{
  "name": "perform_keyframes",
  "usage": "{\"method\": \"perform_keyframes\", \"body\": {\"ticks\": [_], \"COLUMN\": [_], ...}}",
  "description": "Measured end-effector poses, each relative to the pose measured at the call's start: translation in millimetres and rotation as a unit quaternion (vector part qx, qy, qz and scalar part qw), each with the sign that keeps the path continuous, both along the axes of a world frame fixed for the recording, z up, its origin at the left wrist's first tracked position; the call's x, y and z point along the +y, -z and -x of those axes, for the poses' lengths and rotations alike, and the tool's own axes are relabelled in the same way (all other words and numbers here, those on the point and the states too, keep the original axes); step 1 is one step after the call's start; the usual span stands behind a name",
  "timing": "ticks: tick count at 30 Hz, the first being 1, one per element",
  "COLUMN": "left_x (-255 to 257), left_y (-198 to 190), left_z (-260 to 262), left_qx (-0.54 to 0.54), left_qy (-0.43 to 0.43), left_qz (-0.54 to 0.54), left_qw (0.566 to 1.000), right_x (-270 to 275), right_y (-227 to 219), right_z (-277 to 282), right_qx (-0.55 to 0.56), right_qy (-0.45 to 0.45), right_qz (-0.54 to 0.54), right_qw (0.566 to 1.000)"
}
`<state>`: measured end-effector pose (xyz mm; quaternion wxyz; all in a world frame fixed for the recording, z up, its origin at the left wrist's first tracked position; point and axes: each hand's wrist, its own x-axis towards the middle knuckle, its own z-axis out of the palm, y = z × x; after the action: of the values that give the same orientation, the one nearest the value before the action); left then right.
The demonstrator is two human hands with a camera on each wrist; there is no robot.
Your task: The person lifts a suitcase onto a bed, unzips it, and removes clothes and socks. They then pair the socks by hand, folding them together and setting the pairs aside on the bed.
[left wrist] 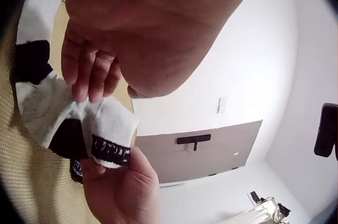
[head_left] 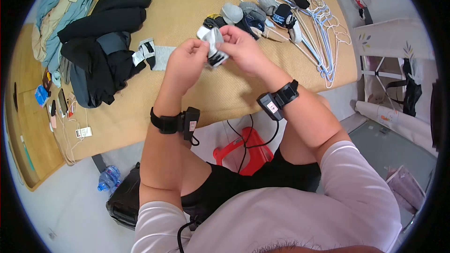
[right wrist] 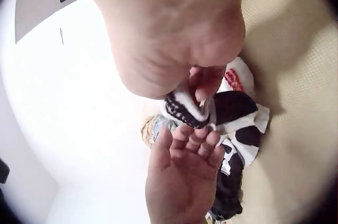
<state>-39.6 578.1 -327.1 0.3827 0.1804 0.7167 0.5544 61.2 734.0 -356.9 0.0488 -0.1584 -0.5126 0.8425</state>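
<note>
A white-and-black sock [head_left: 214, 42] is held up between both hands above the woven mat. My left hand [head_left: 185, 63] pinches its left side with thumb and fingertips. On the other side, my right hand [head_left: 246, 51] grips the sock near its black patterned band. In the left wrist view, the right thumb lies along the cuff of the sock [left wrist: 112, 129], while the left fingertips meet its upper part. The right wrist view shows the left hand [right wrist: 185, 176] below the cuff, fingertips right at it. Just beyond the hands lie several bunched socks [head_left: 232, 14].
White and blue hangers [head_left: 323, 42] lie at the right of the mat [head_left: 187, 0]. Dark clothes [head_left: 103, 28] are heaped at the left. Another white-and-black sock [head_left: 149, 54] lies beside a grey cloth [head_left: 164, 58]. A red stool [head_left: 251, 152] stands below the edge.
</note>
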Motion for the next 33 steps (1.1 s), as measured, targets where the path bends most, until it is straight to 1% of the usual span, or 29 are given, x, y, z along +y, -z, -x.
{"method": "perform_keyframes", "body": {"ticks": [1,3,4,6,7,9,10,12,13,15,16,18,22,24,25,27,28,30,31,33], "left_x": [1.8,7.5,6.4,4.0,3.3,2.7,1.9,1.8,1.5,1.0,1.2,1.4,0.9,0.6,0.6,-0.5,-1.3,-2.8,-3.2,-2.7], "left_y": [1.5,-8.2,-9.9,-11.7,-9.1,-2.9,-1.4,-1.5,-1.1,-0.6,-0.2,0.6,-2.3,-1.2,-1.7,-4.4,-5.5,-8.3,-11.7,-19.0], "left_z": [-3.6,-16.8,-17.4,-16.9,-14.9,-9.9,-8.8,-7.4,-7.4,-6.7,-6.7,-5.8,-7.0,-7.8,-8.8,-10.4,-10.7,-11.9,-13.8,-18.3], "left_qx": [0.001,0.014,0.014,0.111,0.111,0.093,0.092,0.031,0.031,-0.018,-0.018,-0.066,-0.070,-0.085,-0.086,-0.116,-0.116,-0.129,-0.130,-0.145], "left_qy": [-0.002,-0.026,-0.025,0.002,0.002,-0.045,-0.044,-0.066,-0.065,-0.068,-0.068,-0.074,-0.059,-0.049,-0.048,-0.012,-0.012,-0.005,-0.005,-0.018], "left_qz": [-0.001,-0.093,-0.092,-0.014,-0.013,0.042,0.042,0.013,0.013,-0.010,-0.010,-0.039,-0.044,-0.080,-0.079,-0.116,-0.115,-0.154,-0.153,-0.200], "left_qw": [1.000,0.995,0.995,0.994,0.994,0.994,0.994,0.997,0.997,0.997,0.997,0.994,0.995,0.992,0.992,0.986,0.986,0.980,0.980,0.969], "right_x": [-8.0,-10.1,-11.2,-12.7,-11.6,-9.1,-6.2,-1.3,-1.6,-4.2,-6.4,-10.8,-8.3,-4.5,-2.7,-2.6,-3.3,-5.0,-5.7,-6.5], "right_y": [1.5,-1.8,-1.4,-0.6,0.8,2.2,2.6,-5.7,-6.5,-7.8,-7.3,-4.3,7.5,14.9,18.2,5.8,5.7,5.7,6.2,6.6], "right_z": [2.0,-2.1,-2.2,-1.2,-1.0,-0.3,-1.2,-2.2,-2.8,-2.2,-1.5,0.7,0.0,2.1,0.1,-0.6,-0.8,-0.7,-0.6,-0.3], "right_qx": [0.029,0.005,0.005,-0.011,-0.011,-0.047,-0.048,-0.117,-0.118,-0.092,-0.092,-0.061,-0.070,-0.079,-0.080,-0.091,-0.091,-0.057,-0.058,-0.035], "right_qy": [0.008,-0.028,-0.027,0.009,0.009,0.046,0.046,0.011,0.012,0.027,0.028,0.043,0.025,0.016,0.016,0.002,0.002,-0.040,-0.040,-0.024], "right_qz": [-0.022,-0.026,-0.025,-0.129,-0.129,-0.192,-0.191,-0.310,-0.310,-0.291,-0.292,-0.220,-0.250,-0.287,-0.287,-0.261,-0.261,-0.229,-0.229,-0.233], "right_qw": [0.999,0.999,0.999,0.991,0.992,0.979,0.979,0.943,0.943,0.952,0.952,0.973,0.965,0.955,0.955,0.961,0.961,0.971,0.971,0.972]}}
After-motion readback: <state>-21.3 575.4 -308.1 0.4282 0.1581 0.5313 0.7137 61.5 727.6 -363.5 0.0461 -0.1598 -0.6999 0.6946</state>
